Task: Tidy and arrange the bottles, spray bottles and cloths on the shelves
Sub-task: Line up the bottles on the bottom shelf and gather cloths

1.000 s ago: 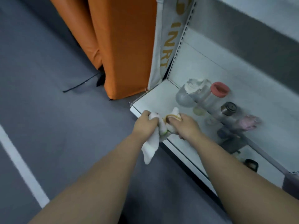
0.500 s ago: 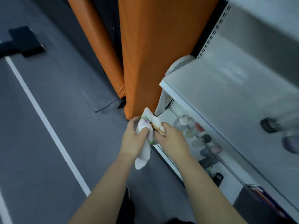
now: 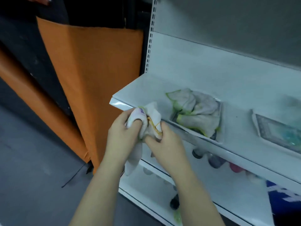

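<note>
A white cloth (image 3: pixel 152 114) with yellow and purple trim is bunched between both hands at the front left corner of the white upper shelf (image 3: pixel 128 93). My left hand (image 3: pixel 121 134) grips its left part, and a tail of it hangs down below. My right hand (image 3: pixel 164 145) pinches the right part. Just to the right, a clear tray (image 3: pixel 219 139) on the shelf holds several crumpled white cloths with green edges (image 3: pixel 197 111). Bottles (image 3: pixel 215 161) stand blurred on the shelf beneath.
A second clear tray (image 3: pixel 276 132) with something teal in it sits further right on the upper shelf. An orange panel (image 3: pixel 91 82) stands left of the shelving, over grey floor. A blue pack (image 3: pixel 283 198) and a dark cap (image 3: pixel 175 203) show on lower shelves.
Both hands have risen with the cloth from the bottom shelf to the upper shelf's front corner. The view has lifted, and the cloth tray has come into sight.
</note>
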### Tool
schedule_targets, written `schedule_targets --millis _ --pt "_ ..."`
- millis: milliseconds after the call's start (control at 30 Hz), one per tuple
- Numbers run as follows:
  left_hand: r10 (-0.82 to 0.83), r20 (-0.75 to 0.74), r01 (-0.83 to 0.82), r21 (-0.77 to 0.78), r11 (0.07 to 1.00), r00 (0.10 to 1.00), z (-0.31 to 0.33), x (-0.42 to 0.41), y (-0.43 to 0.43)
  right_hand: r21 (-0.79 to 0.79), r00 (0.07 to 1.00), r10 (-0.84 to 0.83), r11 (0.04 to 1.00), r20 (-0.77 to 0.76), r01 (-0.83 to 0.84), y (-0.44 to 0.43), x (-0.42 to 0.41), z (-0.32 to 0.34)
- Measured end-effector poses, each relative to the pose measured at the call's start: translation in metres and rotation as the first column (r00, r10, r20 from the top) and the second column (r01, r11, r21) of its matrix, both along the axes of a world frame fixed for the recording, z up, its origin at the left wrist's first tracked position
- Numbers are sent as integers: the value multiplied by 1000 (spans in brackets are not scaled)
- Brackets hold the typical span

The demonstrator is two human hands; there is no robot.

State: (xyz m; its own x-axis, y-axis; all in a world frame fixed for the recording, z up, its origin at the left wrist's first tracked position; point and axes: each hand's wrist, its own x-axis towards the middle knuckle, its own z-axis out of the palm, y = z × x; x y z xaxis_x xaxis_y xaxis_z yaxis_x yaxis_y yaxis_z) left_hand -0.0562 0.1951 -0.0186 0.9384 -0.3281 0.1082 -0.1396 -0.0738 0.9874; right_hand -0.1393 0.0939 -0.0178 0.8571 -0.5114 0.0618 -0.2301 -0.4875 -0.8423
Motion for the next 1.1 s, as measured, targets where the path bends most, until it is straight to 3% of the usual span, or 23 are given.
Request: schedule_targets --millis 267,367,433,500,600,700,867,1100 --pt "-96 97 112 -179 977 991 80 -1 -92 -54 955 -175 980 241 193 -84 -20 91" --pt "-116 135 146 -244 959 984 99 1 -135 -24 929 -262 960 260 278 -123 -24 112" --pt "-116 106 138 -227 964 988 102 9 -160 65 915 -330 944 233 324 -148 -21 119" --pt "-167 48 170 -66 983 985 96 20 -179 114 911 -396 916 118 383 -167 -23 121" --pt "-208 8 205 132 970 978 78 31 -185 3 893 -439 897 -102 442 -180 -34 118" --pt "-192 27 190 68 979 981 65 29 -178 24 892 -426 900 -152 435 -174 -40 112" --pt "-267 29 268 -29 963 963 56 14 -161 24 934 -348 936 -76 351 -150 -34 95" --pt "-307 -12 307 -13 952 952 29 12 -126 25 964 -220 974 -150 226 -109 -19 64"
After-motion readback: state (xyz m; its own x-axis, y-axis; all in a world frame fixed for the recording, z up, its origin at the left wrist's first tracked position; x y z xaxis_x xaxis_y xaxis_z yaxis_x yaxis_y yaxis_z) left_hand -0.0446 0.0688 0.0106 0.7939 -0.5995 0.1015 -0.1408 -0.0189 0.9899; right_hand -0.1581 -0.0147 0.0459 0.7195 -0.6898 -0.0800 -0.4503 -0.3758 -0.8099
